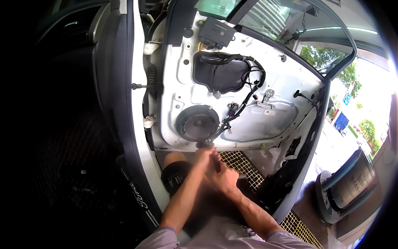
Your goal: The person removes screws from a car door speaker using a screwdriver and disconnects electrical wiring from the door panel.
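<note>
A white car door (199,95) (speaker (198,123) exposed) stands open above yellow grating (238,162).

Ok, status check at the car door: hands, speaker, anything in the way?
Right hand closed on dark object, mostly hidden. Left hand close by, grip unclear. Round speaker on car door, just above them. Black wires beside speaker, apart from hands.

One left hand (203,158), one right hand (226,179), that makes two! One dark tool (216,165) between them; one round speaker (198,123) just above, one boxy module (217,33) farther up, one wiring harness (262,75) up and right, two stretches of yellow grating (240,164) to their right.
</note>
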A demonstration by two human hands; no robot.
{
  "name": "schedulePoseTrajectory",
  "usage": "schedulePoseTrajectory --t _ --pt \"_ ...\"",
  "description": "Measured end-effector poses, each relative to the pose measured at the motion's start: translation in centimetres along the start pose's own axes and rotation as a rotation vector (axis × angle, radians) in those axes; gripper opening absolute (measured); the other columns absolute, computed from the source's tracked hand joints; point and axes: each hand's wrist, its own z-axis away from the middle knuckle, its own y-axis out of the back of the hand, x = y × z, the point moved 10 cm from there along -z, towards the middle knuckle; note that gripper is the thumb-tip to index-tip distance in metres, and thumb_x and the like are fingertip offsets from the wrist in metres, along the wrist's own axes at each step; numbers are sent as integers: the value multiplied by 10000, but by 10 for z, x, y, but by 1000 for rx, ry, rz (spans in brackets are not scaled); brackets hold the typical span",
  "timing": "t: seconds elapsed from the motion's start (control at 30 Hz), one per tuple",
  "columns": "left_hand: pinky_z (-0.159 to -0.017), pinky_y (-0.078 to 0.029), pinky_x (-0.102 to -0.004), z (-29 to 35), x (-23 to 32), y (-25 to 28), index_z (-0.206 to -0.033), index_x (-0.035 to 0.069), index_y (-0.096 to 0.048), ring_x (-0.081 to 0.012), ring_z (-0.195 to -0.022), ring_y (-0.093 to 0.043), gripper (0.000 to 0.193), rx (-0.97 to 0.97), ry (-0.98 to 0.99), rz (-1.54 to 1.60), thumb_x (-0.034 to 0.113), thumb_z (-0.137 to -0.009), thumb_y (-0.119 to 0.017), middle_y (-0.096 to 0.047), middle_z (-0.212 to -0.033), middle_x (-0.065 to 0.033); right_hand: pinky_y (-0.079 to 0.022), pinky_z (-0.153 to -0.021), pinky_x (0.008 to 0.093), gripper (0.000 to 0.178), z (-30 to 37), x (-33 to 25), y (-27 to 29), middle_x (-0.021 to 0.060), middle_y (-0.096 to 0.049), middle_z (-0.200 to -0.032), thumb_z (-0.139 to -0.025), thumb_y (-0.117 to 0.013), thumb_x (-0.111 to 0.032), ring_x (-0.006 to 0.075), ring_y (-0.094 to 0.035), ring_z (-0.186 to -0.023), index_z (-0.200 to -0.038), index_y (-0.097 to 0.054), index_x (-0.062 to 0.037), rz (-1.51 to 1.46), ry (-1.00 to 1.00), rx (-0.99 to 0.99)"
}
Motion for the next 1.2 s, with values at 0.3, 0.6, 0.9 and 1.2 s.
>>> schedulePoseTrajectory --t 0.3,0.6,0.9,1.2 --pt "-712 -543 -360 -5 6 16 -1144 38 -569 -203 -754 -623 261 131 -16 0 239 -999 -486 -637 -892 -100 -532 -656 489 367 -1 3 2 224 -656 -688 -783 -618 -301 408 -656 -659 -1025 -638 -26 -116 -32 8" --pt "-610 -494 -320 -16 7 3 -1138 13 -575 -174 -665 -561 259 12 -143 -35 210 -996 -485 -569 -768 -57 -523 -514 482 288 11 -9 25 193 -643 -638 -875 -586 -324 381 -639 -549 -821 -522 -49 36 153 -25" --pt "-675 -582 -326 15 126 -209 -1202 -12 -546 -162 -738 -637 352 -318 -341 190 265 -984 -537 -596 -902 -92 -498 -536 320 252 -32 -43 245 151 -644 -657 -780 -704 -102 225 -654 -553 -991 -658 27 -295 363 468" --pt "-661 -596 -278 -15 238 -302 -1183 36 -507 -179 -756 -684 271 -590 -469 340 201 -973 -553 -616 -965 -77 -513 -551 296 187 -117 -127 348 132 -681 -717 -782 -696 -68 203 -677 -599 -957 -661 -11 -31 579 560"
